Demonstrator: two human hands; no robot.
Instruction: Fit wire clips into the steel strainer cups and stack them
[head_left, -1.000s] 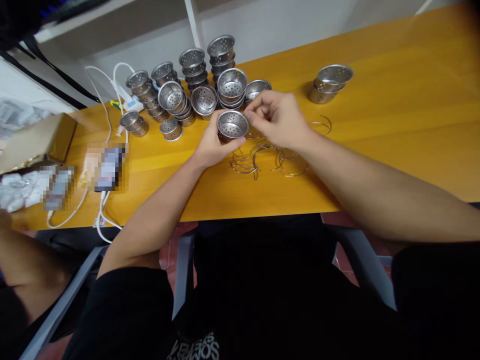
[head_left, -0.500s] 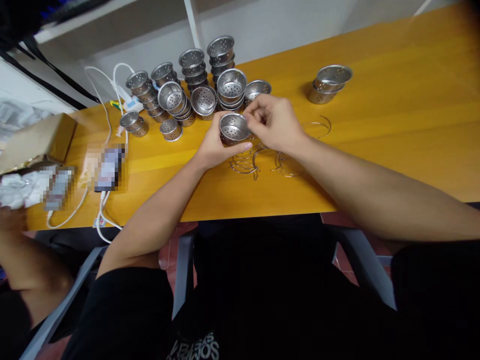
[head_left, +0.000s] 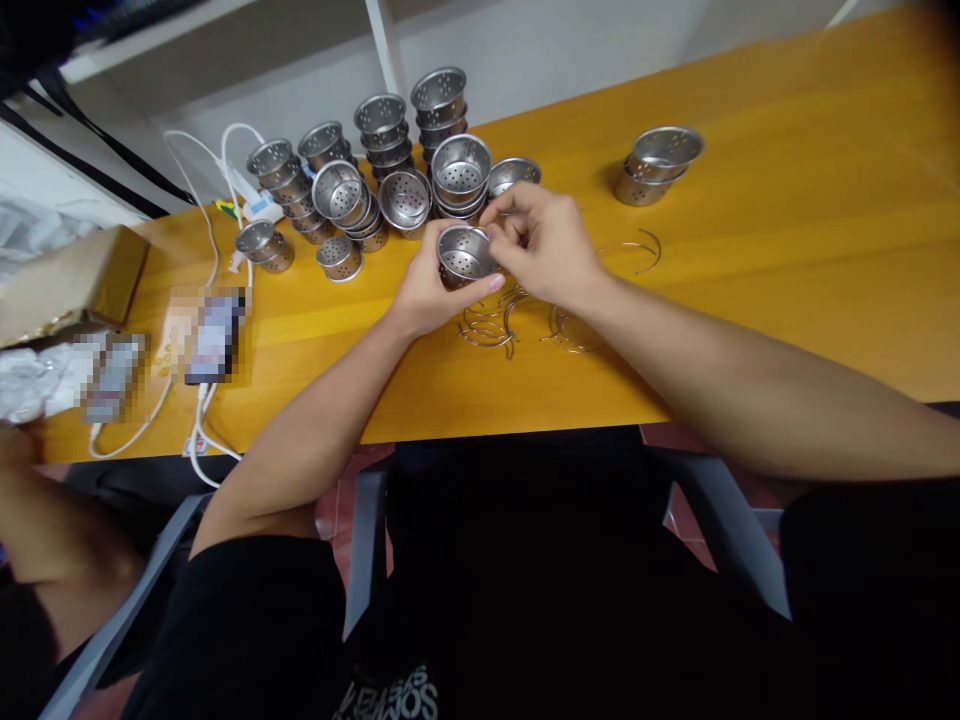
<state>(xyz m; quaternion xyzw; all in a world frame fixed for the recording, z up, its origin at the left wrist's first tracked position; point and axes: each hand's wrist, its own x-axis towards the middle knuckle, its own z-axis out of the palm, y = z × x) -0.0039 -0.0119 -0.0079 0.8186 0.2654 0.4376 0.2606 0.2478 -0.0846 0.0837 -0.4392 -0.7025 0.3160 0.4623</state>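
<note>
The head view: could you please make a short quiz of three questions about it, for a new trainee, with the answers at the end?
1. Multiple choice. Where do the loose wires lie?
a) In the box
b) On the table
c) On the phone

2. True or false? The left hand holds a cup, and the fingertips of the right hand are at its rim.

3. Fill in the number. The stack that stands apart at the right shows ___ cups.

Key: 1 b; 2 true; 3 two.
</note>
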